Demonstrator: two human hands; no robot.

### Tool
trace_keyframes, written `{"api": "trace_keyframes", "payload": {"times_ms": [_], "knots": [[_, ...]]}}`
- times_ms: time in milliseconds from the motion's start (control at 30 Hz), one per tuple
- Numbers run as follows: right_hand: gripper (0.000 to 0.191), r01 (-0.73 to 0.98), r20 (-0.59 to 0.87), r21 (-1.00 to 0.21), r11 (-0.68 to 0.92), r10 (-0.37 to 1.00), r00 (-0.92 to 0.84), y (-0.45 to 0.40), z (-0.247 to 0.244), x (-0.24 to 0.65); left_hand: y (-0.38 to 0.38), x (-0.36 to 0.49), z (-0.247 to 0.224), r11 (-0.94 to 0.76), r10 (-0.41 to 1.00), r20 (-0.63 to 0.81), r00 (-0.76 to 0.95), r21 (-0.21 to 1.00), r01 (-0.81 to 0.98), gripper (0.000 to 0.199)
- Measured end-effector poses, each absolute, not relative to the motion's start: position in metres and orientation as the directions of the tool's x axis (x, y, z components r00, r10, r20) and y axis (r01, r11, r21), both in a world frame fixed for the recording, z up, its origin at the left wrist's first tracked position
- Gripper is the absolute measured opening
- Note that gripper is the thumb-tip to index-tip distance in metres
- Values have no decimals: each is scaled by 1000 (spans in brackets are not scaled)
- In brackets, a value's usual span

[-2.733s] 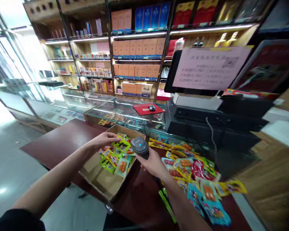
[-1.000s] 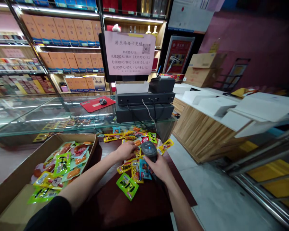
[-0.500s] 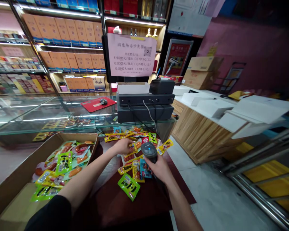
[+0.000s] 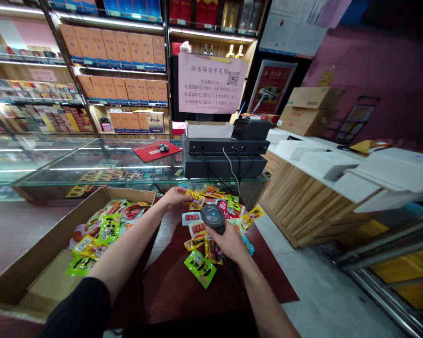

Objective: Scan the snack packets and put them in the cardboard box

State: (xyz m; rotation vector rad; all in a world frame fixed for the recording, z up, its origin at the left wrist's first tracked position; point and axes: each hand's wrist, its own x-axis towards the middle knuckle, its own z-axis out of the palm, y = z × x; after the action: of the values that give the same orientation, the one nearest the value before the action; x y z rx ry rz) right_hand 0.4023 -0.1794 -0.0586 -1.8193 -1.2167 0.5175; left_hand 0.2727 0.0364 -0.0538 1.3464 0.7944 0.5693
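Between the fingers of my left hand [image 4: 176, 196] is a yellow snack packet [image 4: 196, 201], raised at the far side of the dark red table. My right hand [image 4: 231, 240] is wrapped round a black barcode scanner [image 4: 213, 217], its head pointing toward the packets. Under and around the scanner lies a pile of small snack packets, among them sausage packs [image 4: 199, 228] and a red one [image 4: 224, 206]. Nearest me is a green packet [image 4: 200, 268]. To the left, an open cardboard box [image 4: 28, 263] holds more packets, including a green one [image 4: 110, 228], partly behind my left forearm.
Beyond the table stands a glass display counter [image 4: 109, 164] with a red mouse pad [image 4: 148, 152] and a black cash drawer [image 4: 229, 165]. A monitor back carries a pink paper sign [image 4: 211, 84]. At right is a wood-grain counter [image 4: 303, 197] with white boxes.
My left hand has moved left, lifting the yellow packet away from the pile. The scanner has shifted slightly left over the packets. My view has turned a little left.
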Motion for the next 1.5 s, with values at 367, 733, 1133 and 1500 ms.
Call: {"api": "trace_keyframes", "payload": {"times_ms": [367, 733, 1133, 1500], "knots": [[33, 573, 201, -811, -119, 863, 463, -182, -52, 396, 36, 268, -53, 312, 708, -258, 658, 949, 37, 52], [32, 526, 152, -839, -141, 867, 475, -182, -53, 396, 39, 268, -57, 333, 696, -268, 666, 942, 31, 50], [38, 549, 159, -825, -134, 878, 452, -176, -47, 397, 42, 268, -46, 256, 721, -228, 654, 965, 55, 46], [30, 413, 21, -907, -80, 972, 234, -129, -30, 358, 53, 146, -10, 239, 831, -221, 511, 970, 31, 52]]}}
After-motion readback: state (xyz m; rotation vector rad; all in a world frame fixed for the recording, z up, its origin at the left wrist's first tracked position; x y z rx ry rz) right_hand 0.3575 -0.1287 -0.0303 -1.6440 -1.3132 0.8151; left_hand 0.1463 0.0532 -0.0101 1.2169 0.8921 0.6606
